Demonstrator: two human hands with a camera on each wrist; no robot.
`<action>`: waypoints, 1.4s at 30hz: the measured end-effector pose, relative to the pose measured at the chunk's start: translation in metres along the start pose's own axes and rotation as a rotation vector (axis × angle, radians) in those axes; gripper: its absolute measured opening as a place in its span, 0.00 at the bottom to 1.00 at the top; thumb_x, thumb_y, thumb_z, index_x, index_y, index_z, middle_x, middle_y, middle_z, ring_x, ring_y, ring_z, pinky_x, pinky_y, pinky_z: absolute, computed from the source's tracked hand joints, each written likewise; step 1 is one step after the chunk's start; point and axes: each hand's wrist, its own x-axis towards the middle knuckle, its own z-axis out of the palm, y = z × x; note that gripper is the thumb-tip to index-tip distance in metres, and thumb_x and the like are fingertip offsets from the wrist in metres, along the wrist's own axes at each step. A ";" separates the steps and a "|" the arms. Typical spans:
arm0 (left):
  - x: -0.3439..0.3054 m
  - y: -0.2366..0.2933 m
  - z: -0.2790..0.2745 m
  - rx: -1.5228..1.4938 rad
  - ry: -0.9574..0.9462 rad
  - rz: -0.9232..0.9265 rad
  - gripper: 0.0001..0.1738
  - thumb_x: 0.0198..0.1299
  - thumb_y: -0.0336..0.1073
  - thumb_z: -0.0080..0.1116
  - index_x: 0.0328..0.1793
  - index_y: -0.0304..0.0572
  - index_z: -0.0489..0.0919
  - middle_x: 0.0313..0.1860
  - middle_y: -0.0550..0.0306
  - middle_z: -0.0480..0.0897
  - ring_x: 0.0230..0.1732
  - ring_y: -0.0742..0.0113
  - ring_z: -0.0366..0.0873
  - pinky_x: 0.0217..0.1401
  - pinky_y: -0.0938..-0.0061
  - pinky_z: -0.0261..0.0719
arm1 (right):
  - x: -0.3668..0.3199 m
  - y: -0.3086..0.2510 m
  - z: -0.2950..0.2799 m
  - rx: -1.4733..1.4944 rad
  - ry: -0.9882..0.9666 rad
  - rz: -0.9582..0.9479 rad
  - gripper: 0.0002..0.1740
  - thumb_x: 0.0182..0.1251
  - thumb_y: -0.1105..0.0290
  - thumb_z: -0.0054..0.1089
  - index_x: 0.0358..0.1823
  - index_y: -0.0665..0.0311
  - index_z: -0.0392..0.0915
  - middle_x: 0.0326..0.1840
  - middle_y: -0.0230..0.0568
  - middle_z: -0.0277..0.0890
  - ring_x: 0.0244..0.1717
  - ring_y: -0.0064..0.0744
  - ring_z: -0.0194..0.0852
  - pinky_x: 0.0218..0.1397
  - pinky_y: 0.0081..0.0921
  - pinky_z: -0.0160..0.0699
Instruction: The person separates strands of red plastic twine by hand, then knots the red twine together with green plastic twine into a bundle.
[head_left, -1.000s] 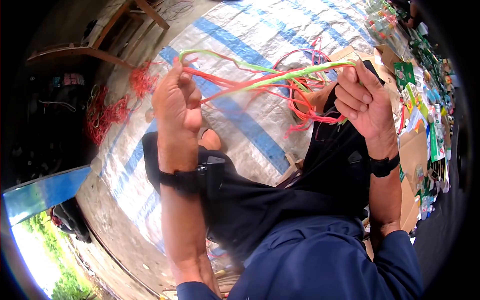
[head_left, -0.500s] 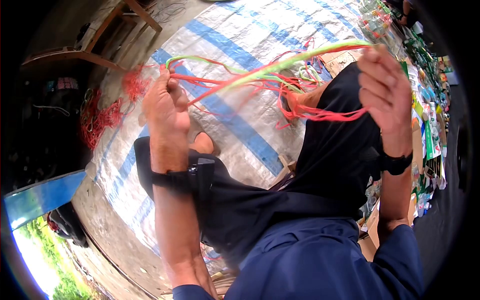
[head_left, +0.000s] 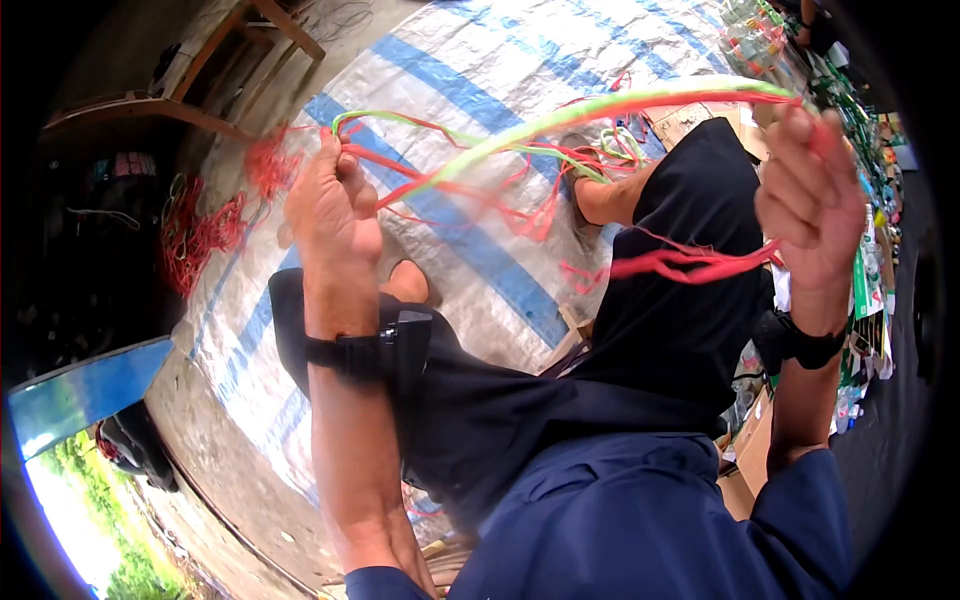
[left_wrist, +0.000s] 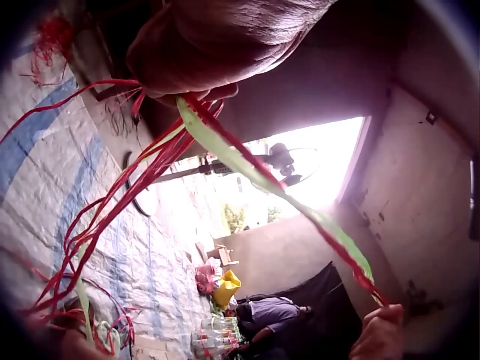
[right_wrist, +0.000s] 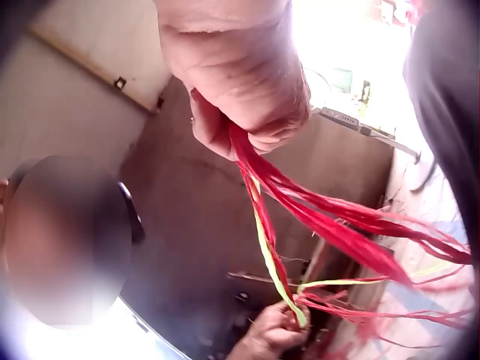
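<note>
Red and light-green plastic string [head_left: 600, 106] stretches in a loose, arched bundle between the two raised hands. The left hand [head_left: 338, 220] pinches one end between thumb and fingertips, with thinner red and green strands hanging beyond it. At the other end, curled fingers of the right hand [head_left: 815, 205] grip the bundle; it looks blurred in the head view. A red tail of strands [head_left: 690, 266] trails leftward from under that hand, over the dark trouser leg. In the right wrist view, red strands [right_wrist: 330, 217] fan out below the fist.
Below lies a blue-and-white striped tarp [head_left: 480, 270]. Tangled red string [head_left: 205, 240] is piled at its left edge, near a wooden frame [head_left: 150, 108]. Cardboard [head_left: 750, 455] and many bottles and packages lie to the right. Another person [left_wrist: 274, 311] shows in the left wrist view.
The right hand has moved to the right and slightly down, drawing the string wider and pulling the red tail along. The left hand has shifted slightly left and keeps its pinch.
</note>
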 end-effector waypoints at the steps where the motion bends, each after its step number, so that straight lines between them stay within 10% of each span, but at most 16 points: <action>1: 0.000 0.001 0.002 0.000 -0.001 -0.001 0.05 0.67 0.33 0.63 0.39 0.40 0.80 0.25 0.67 0.77 0.19 0.84 0.66 0.18 0.84 0.51 | 0.001 -0.007 -0.001 -0.016 -0.172 -0.030 0.21 0.86 0.58 0.36 0.57 0.72 0.70 0.22 0.27 0.55 0.17 0.15 0.46 0.16 0.17 0.55; 11: -0.001 0.000 0.012 0.044 0.042 -0.040 0.06 0.70 0.35 0.60 0.39 0.44 0.77 0.24 0.67 0.76 0.16 0.83 0.58 0.16 0.83 0.49 | 0.001 0.078 0.046 -0.083 0.365 0.198 0.25 0.82 0.51 0.41 0.45 0.68 0.77 0.12 0.21 0.54 0.10 0.13 0.44 0.12 0.18 0.43; 15: 0.000 0.004 0.011 0.062 -0.022 -0.050 0.07 0.68 0.35 0.63 0.38 0.40 0.79 0.23 0.68 0.74 0.17 0.83 0.61 0.17 0.83 0.51 | 0.019 0.108 0.077 -0.448 0.070 0.228 0.19 0.84 0.65 0.42 0.50 0.69 0.82 0.25 0.24 0.68 0.25 0.12 0.63 0.27 0.15 0.62; 17: 0.000 0.008 0.014 0.101 -0.030 -0.090 0.07 0.72 0.38 0.59 0.41 0.47 0.76 0.24 0.69 0.75 0.15 0.84 0.56 0.16 0.84 0.48 | 0.034 0.120 0.092 -0.808 -0.087 0.092 0.10 0.77 0.71 0.50 0.50 0.68 0.79 0.34 0.42 0.75 0.43 0.37 0.78 0.50 0.29 0.75; 19: -0.001 0.014 0.016 0.112 -0.037 -0.079 0.07 0.72 0.38 0.59 0.42 0.48 0.76 0.24 0.70 0.75 0.15 0.84 0.55 0.16 0.84 0.47 | 0.048 0.148 0.103 -0.914 -0.167 -0.229 0.07 0.74 0.71 0.54 0.47 0.66 0.77 0.33 0.48 0.74 0.41 0.44 0.78 0.48 0.31 0.74; 29: -0.025 0.110 0.044 0.286 -0.212 -0.024 0.09 0.73 0.38 0.57 0.50 0.43 0.80 0.23 0.73 0.74 0.15 0.86 0.53 0.17 0.84 0.44 | 0.086 0.186 0.178 -0.502 -0.361 -0.109 0.13 0.73 0.66 0.51 0.33 0.68 0.74 0.28 0.56 0.76 0.32 0.59 0.77 0.38 0.45 0.72; 33: -0.019 0.145 0.036 0.425 -0.320 -0.029 0.12 0.75 0.38 0.55 0.55 0.39 0.80 0.23 0.72 0.75 0.15 0.87 0.52 0.17 0.85 0.44 | 0.090 0.207 0.207 -0.240 -0.462 -0.178 0.12 0.77 0.70 0.47 0.38 0.70 0.75 0.28 0.42 0.72 0.32 0.36 0.73 0.39 0.31 0.71; 36: -0.020 0.160 0.037 0.458 -0.384 -0.041 0.11 0.75 0.38 0.54 0.55 0.39 0.80 0.23 0.73 0.75 0.15 0.87 0.50 0.16 0.85 0.43 | 0.084 0.204 0.218 0.092 -0.366 0.158 0.16 0.75 0.64 0.45 0.36 0.70 0.76 0.28 0.33 0.72 0.32 0.25 0.69 0.39 0.29 0.71; 42: -0.035 0.168 0.043 0.633 -0.426 -0.027 0.12 0.73 0.38 0.57 0.50 0.36 0.81 0.22 0.73 0.72 0.15 0.88 0.51 0.16 0.85 0.45 | 0.069 0.281 0.223 -0.079 -0.279 0.296 0.20 0.75 0.60 0.42 0.34 0.68 0.76 0.28 0.36 0.74 0.33 0.25 0.71 0.41 0.28 0.72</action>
